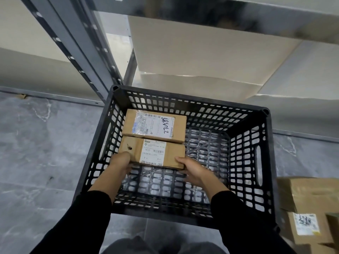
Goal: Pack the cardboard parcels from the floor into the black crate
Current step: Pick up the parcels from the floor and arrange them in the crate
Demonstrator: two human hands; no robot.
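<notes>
Your left hand (121,165) and right hand (192,169) clasp a flat brown labelled parcel (152,153) by its ends inside the black crate (256,162), touching another parcel (154,125).

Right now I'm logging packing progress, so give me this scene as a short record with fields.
crate: black crate on the grey floor, by metal shelving
packed: parcel with handwritten number, at the far left inside
in hand: second parcel, beside the first
left hand: grips its left end
right hand: grips its right end
waiting: cardboard parcels on the floor, right of the crate
</notes>
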